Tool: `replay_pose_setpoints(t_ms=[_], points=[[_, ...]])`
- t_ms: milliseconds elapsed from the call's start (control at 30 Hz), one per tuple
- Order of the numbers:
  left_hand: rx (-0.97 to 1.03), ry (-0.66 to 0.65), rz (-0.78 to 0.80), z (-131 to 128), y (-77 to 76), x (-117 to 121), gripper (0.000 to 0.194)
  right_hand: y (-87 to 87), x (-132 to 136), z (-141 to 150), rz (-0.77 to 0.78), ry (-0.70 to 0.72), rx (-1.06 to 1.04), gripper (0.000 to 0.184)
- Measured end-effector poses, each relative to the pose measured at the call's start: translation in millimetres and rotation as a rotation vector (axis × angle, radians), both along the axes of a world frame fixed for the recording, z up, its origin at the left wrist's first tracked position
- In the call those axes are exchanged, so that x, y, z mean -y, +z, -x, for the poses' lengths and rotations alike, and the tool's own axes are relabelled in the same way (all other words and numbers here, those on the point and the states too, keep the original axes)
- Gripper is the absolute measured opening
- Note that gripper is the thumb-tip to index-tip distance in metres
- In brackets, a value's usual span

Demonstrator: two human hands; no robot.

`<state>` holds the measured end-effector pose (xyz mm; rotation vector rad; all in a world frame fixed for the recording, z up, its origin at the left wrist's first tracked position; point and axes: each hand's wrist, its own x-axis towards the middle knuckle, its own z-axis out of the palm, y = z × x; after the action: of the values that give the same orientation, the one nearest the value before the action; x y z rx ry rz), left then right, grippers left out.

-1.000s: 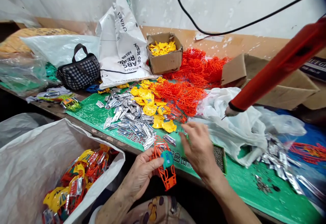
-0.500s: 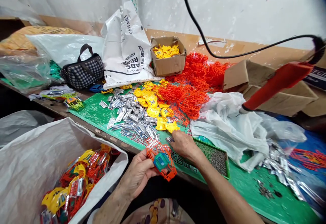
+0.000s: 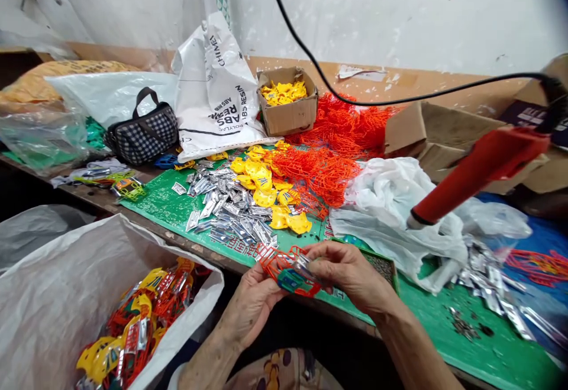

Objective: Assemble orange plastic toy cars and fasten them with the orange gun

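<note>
My left hand [image 3: 252,301] pinches the orange frame [image 3: 270,258] with its teal insert [image 3: 288,281] above the bench's near edge, and my right hand [image 3: 350,271], fingers drawn together, pinches a silver piece [image 3: 302,264] right at it. I'd judge this step as fitting that piece, so the next move calls for lining it up; beyond lie loose silver plates [image 3: 242,224] and yellow shells [image 3: 261,178].
</note>
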<state>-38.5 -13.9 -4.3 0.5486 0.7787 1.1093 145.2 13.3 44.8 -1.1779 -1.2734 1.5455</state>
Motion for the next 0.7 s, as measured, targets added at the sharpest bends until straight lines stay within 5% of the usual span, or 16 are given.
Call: replay_pose_setpoints(t_ms=[167, 300, 400, 533, 700], points=[[-0.232, -0.058, -0.126, -6, 0.9, 3, 0.029, 6.8, 0, 0, 0.092, 0.022, 0.027, 0.031], [-0.876, 0.218, -0.332, 6, 1.2, 11, 0.058, 0.9, -2, -3, 0.087, 0.009, 0.061, 0.031], [-1.238, 0.35, -0.63, 13, 10.8, 16, 0.057, -5.2, -1, -6, 0.082, 0.029, 0.074, 0.03], [-1.19, -0.024, -0.734, 7, 27.8, 6, 0.045, -10.8, 3, -6, -0.011, 0.078, 0.083, 0.019], [-1.013, -0.32, -0.66, -1, 37.8, -15, 0.026, -15.7, 14, -3, -0.506, 0.046, 0.354, 0.012]])
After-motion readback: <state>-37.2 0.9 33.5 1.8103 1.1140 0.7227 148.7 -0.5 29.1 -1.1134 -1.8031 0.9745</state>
